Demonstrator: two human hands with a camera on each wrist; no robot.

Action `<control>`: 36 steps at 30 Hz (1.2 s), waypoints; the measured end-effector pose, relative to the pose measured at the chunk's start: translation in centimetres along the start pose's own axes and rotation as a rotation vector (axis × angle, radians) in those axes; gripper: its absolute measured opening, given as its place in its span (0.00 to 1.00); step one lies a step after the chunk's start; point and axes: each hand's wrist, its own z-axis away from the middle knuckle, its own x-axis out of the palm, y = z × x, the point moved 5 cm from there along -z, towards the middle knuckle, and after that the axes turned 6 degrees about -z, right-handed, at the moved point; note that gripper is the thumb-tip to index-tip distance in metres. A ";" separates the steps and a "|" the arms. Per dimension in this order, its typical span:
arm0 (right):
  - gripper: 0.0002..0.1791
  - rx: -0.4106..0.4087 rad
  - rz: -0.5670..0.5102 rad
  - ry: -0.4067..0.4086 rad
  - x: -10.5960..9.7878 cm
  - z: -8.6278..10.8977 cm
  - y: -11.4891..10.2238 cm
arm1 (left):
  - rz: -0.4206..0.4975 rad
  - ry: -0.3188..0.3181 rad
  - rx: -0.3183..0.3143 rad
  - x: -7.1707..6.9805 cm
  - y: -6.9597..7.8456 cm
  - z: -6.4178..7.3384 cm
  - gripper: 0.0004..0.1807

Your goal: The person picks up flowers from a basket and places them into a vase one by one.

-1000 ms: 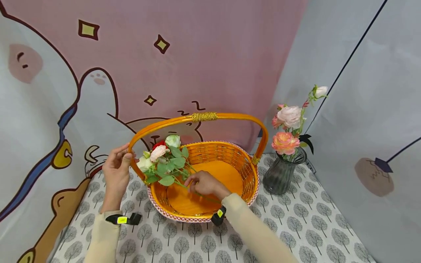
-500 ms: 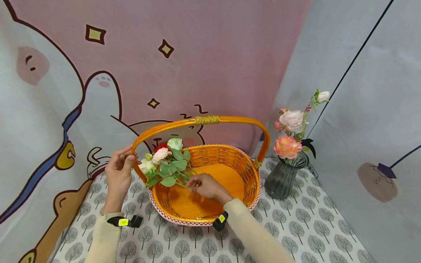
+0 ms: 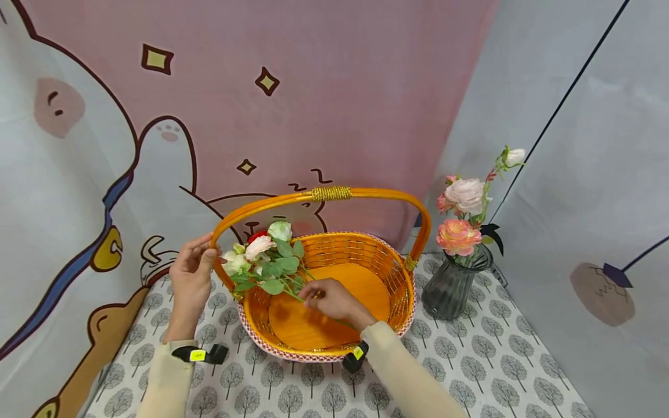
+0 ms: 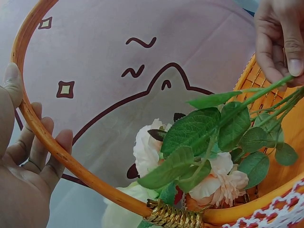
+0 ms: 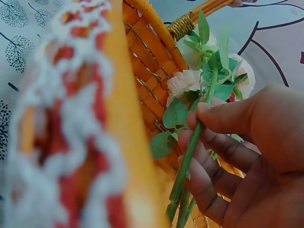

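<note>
An orange woven basket [image 3: 360, 278] with a tall arched handle [image 3: 261, 204] stands on the cloth. My left hand [image 3: 192, 284] holds the left side of that handle, thumb on one side and fingertips on the other, as the left wrist view shows. Artificial flowers with white, pale pink and red heads [image 3: 259, 248] and green leaves [image 4: 194, 128] lie at the basket's left end, their heads by the rim. Inside the basket, my right hand [image 3: 334, 302] pinches a green flower stem [image 5: 190, 147] between thumb and fingers; other stems run beside it.
To the basket's right stands a grey ribbed glass vase [image 3: 446, 290] holding pink, peach and white flowers [image 3: 462, 215]. A tree-print cloth [image 3: 292, 395] covers the table. Behind it hangs a pink and white cartoon backdrop [image 3: 360, 98].
The head view has shifted slightly, so the whole scene sits a little lower and further right. Both hands keep their holds on the handle and the stem.
</note>
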 end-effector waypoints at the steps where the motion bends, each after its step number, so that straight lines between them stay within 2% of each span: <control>1: 0.10 -0.002 -0.001 0.001 0.0 0.0 0.0 | -0.011 0.000 0.003 0.0 0.0 0.0 0.18; 16: 0.10 -0.034 -0.057 0.055 -0.7 0.3 0.3 | 0.013 0.009 -0.011 -0.1 0.0 0.0 0.18; 24: 0.11 -0.047 -0.076 0.090 -1.2 0.7 0.7 | -0.087 0.022 -0.054 -0.2 -0.2 0.3 0.18; 36: 0.08 -0.106 -0.072 0.174 -2.9 1.5 0.3 | 0.000 0.003 -0.021 -0.1 -0.2 0.2 0.18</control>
